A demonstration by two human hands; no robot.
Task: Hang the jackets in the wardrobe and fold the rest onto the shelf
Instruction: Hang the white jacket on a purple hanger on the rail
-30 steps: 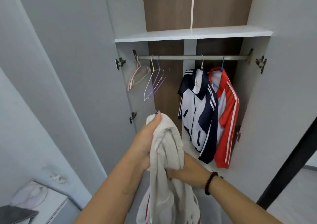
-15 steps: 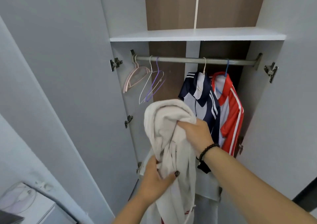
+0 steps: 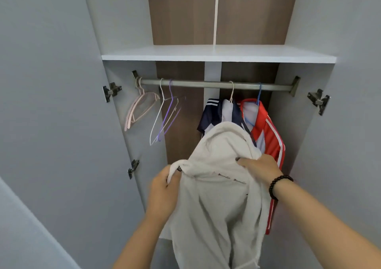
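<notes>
Gripping one white garment (image 3: 216, 186), both hands; two jackets hung, three hangers bare.

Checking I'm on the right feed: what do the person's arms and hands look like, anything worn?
Both forearms are bare, no sleeves in view. The right hand has a dark beaded bracelet at its wrist. The left hand wears nothing visible; no gloves.

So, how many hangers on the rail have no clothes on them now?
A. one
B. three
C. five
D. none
B: at the left end of the rail hang a pink hanger, a white hanger and a purple hanger, all bare; the other two hangers carry the navy jacket and the red jacket.
</notes>
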